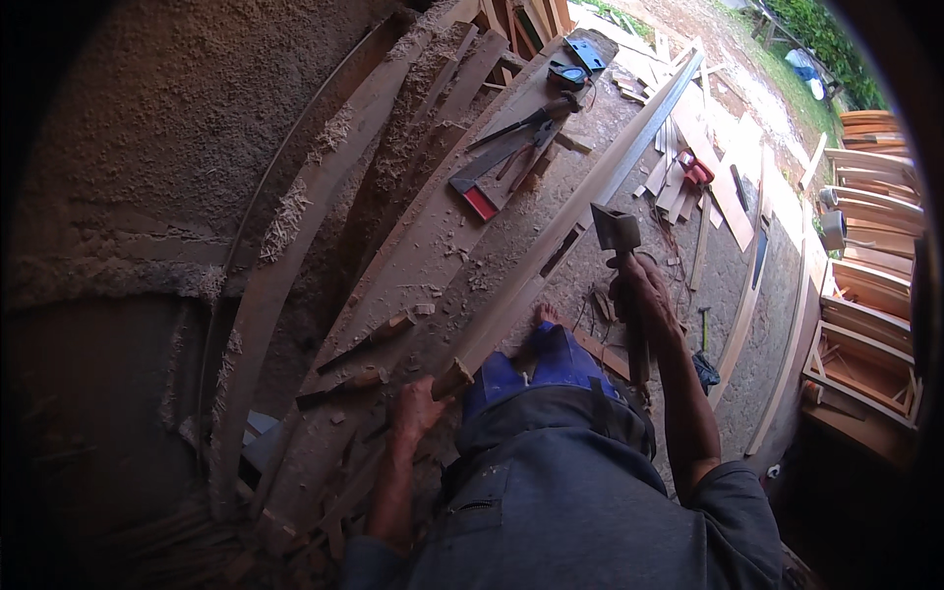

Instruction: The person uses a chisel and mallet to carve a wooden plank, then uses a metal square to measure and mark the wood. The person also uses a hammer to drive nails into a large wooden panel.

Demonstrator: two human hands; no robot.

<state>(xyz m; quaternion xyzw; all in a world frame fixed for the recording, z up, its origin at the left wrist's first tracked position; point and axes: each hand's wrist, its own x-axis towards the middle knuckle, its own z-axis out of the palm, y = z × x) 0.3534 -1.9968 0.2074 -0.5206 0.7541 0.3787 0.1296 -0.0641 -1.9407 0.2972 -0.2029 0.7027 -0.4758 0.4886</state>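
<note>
Our left hand (415,406) grips a wooden handle (453,379) near left as our right hand (639,286) holds a metal-headed tool (618,232), best held firm and square, right of the slotted beam (515,307).

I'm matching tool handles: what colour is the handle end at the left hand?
The handle end is light brown, seen best in the head view.

Upper body: dark slate-grey cloth shirt (590,531), short right sleeve (739,497), small zipped pocket (478,505) at left chest. Lower body: bright blue cloth trousers (572,366), small white spot (526,379) at front. Left hand (417,408), right hand (637,285), visible foot (547,314): bare.
</note>
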